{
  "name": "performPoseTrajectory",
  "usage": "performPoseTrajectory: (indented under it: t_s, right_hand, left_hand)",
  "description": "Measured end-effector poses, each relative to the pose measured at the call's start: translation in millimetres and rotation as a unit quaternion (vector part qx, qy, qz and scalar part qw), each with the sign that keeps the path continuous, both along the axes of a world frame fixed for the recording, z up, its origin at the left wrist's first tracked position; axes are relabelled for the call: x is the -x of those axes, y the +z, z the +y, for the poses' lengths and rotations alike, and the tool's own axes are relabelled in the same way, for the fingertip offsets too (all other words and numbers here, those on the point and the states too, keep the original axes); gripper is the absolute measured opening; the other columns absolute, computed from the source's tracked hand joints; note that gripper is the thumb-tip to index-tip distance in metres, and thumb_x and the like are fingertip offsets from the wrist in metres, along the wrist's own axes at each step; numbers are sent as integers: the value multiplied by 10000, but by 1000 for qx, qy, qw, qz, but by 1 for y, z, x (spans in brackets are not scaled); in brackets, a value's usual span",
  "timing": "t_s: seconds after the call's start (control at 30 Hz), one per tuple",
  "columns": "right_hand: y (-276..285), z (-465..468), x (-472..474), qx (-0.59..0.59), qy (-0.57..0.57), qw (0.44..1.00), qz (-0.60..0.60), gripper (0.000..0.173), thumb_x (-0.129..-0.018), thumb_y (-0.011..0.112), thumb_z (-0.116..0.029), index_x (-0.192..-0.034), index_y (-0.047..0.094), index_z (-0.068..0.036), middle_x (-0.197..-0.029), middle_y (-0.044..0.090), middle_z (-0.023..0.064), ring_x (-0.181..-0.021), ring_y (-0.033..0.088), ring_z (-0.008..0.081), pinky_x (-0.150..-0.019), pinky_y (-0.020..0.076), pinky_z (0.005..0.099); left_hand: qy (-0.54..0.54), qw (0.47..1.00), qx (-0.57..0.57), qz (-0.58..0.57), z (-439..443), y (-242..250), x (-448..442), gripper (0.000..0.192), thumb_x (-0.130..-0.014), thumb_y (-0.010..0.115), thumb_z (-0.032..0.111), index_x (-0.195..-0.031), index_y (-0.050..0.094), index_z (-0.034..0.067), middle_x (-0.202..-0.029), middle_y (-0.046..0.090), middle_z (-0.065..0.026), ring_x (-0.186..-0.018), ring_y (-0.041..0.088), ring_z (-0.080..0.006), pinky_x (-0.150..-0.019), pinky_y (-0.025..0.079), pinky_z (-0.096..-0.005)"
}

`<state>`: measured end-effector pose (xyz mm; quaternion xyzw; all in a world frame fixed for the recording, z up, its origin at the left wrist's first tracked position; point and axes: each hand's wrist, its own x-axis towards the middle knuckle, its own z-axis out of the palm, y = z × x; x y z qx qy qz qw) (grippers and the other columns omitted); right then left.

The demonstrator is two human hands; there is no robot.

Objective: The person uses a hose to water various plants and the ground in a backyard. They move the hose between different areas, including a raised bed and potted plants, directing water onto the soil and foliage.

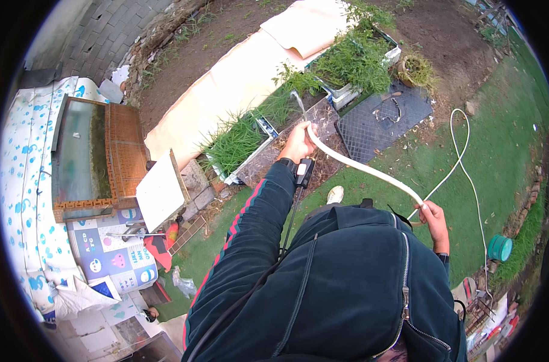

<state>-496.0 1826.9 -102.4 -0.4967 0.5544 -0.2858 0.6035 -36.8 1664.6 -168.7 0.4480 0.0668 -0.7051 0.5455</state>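
Observation:
Near its end, a white hose (362,166) is gripped by my left hand (298,144). Water (298,102) streams from the tip towards leafy green plants (301,81) in a planter. Further back along the hose, my right hand (434,221) closes around it beside my jacket. Past my left hand stands a planter box (267,128) of thin grass-like greens (233,144). Another white box (345,96) holds taller, bushy plants (351,63). The rest of the hose (475,190) loops over the green turf to the right.
A black grid mat (378,122) lies right of the planters, with a potted plant (412,72) behind it. Pale sheeting (224,95) covers soil behind the boxes. At left are a white board (160,192) and a glass-topped table (82,149). A green bucket (499,248) sits at right.

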Motion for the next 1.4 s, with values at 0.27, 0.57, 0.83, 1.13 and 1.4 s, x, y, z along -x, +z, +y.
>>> performPoseTrajectory:
  t_s: [0.27,0.57,0.83,1.13,1.4]
  right_hand:
    - [-2,-12,-8,-13,22,1000,-2,273,-941,525,-258,-929,648,-15,-623,469,-52,-560,403,44,-511,315,208]
    - [-1,-34,-39,-6,116,993,-5,239,-942,532,-227,-919,654,-23,-608,458,-59,-556,394,34,-507,306,205]
    - [4,-21,-38,-7,106,994,5,222,-939,536,-210,-923,658,-26,-610,462,-59,-549,391,34,-500,304,207]
    - [2,16,-7,4,11,1000,-18,250,-945,522,-221,-940,649,-6,-608,468,-53,-553,408,38,-506,319,202]
    - [9,26,1,-7,-14,1000,0,266,-949,513,-242,-915,643,-13,-608,474,-47,-552,406,43,-515,318,205]
  left_hand:
    - [21,999,16,19,12,-21,-23,159,-923,497,181,-866,533,38,-729,584,-50,-624,563,-162,-570,495,-285]
    - [118,992,-45,-8,89,-20,-70,210,-927,464,219,-830,536,47,-669,559,-41,-561,523,-154,-455,391,-261]
    - [121,991,-61,-10,81,-20,-69,172,-920,482,193,-871,548,43,-709,584,-54,-609,560,-163,-511,444,-260]
    - [2,1000,11,2,11,-22,-13,175,-925,488,199,-855,538,47,-725,594,-56,-636,569,-175,-593,478,-305]
    - [-26,999,33,7,-10,-11,11,146,-914,498,177,-860,535,47,-743,601,-58,-650,584,-178,-602,501,-300]
